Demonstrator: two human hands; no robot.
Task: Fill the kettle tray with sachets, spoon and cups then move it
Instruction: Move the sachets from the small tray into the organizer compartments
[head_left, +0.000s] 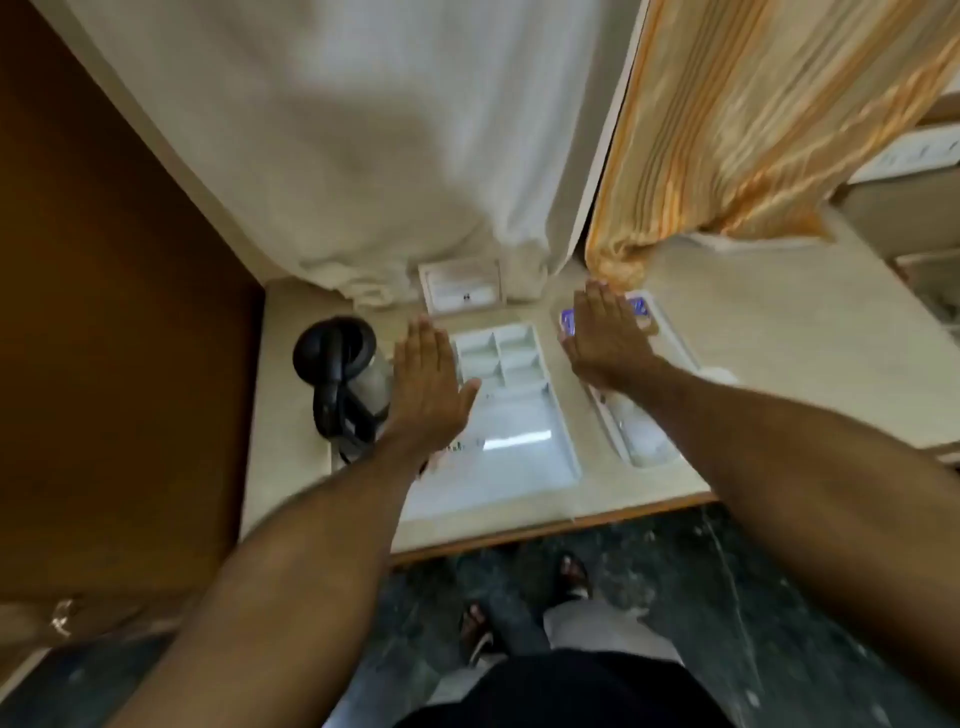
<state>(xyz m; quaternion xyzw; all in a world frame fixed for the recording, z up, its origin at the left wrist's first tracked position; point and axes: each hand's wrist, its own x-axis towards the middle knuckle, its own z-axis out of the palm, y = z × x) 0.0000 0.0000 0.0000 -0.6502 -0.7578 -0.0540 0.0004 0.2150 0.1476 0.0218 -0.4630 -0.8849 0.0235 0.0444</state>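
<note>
A white kettle tray (563, 457) lies on the beige counter, with small empty compartments at its far end and a flat bare section nearer me. My left hand (428, 382) hovers flat and open over the tray's left edge, beside a black-lidded kettle (343, 374). My right hand (605, 332) is held flat and open above a second, narrow white tray (675, 338) to the right, which holds blue sachets (567, 321) at its far end. Some small printed sachets (462, 446) show under my left wrist. I see no cups or spoon.
A small white box (462, 288) stands against the wall behind the tray. A white curtain (337, 130) and an orange striped curtain (753, 130) hang down to the counter. A brown wooden panel (104, 312) bounds the left side. The counter's front edge (545, 530) lies above my feet.
</note>
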